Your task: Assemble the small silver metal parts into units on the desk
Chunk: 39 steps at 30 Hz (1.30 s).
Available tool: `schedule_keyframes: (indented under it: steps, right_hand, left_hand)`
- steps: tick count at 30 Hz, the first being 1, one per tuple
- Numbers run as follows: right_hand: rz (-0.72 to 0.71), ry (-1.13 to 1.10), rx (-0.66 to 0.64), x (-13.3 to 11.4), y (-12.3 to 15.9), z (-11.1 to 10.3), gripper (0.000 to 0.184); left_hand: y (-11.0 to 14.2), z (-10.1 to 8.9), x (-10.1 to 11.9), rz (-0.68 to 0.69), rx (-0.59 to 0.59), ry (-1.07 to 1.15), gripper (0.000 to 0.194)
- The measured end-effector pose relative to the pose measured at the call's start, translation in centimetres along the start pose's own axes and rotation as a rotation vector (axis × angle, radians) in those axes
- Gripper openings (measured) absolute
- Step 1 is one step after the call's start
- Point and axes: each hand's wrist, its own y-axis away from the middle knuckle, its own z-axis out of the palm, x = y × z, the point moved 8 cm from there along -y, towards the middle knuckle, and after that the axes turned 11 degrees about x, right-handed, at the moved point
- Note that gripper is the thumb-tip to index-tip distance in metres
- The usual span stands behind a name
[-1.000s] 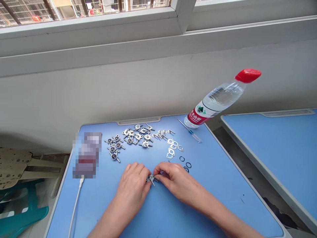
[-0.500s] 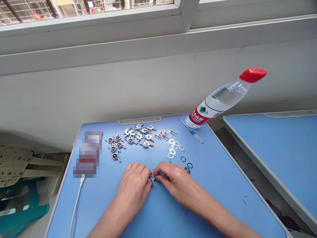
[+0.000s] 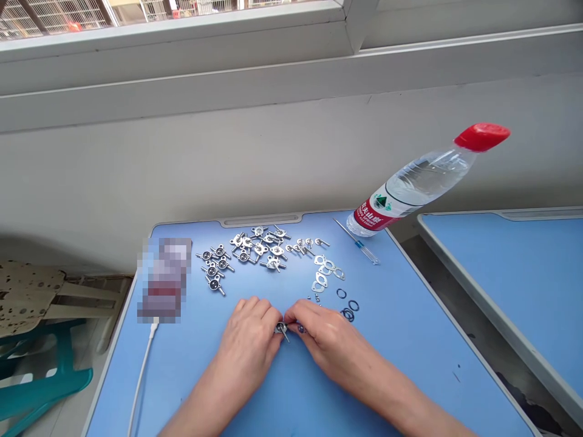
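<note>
My left hand (image 3: pixel 246 332) and my right hand (image 3: pixel 321 331) meet near the front middle of the blue desk (image 3: pixel 410 340). Their fingertips pinch a small metal fitting (image 3: pixel 281 328) with a thin pin sticking out below. Further up lies a loose pile of similar metal fittings (image 3: pixel 257 249). Flat metal gaskets (image 3: pixel 324 271) sit just beyond my right hand, and several dark rubber O-rings (image 3: pixel 348 309) lie to its right. Tiny metal pieces (image 3: pixel 315 298) lie just above my right fingers.
A small screwdriver (image 3: pixel 357 241) lies near a water bottle (image 3: pixel 423 182) with a red cap at the desk's back right. A pixelated blurred object (image 3: pixel 164 280) with a white cable (image 3: pixel 143 376) sits at the left edge. Another blue desk (image 3: pixel 501 285) stands to the right.
The whole scene has drifted slightly right and upward in view as my head moved. My hands stay together on the metal fitting, and my right fingers have closed in slightly around it.
</note>
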Motion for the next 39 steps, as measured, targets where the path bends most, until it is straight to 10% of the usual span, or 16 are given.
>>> schedule_keyframes:
  steps: [39]
  right_hand:
    - [-0.15, 0.198, -0.038, -0.58, 0.05, -0.11, 0.029]
  left_hand:
    - [0.19, 0.51, -0.2, -0.019, -0.014, 0.014, 0.011]
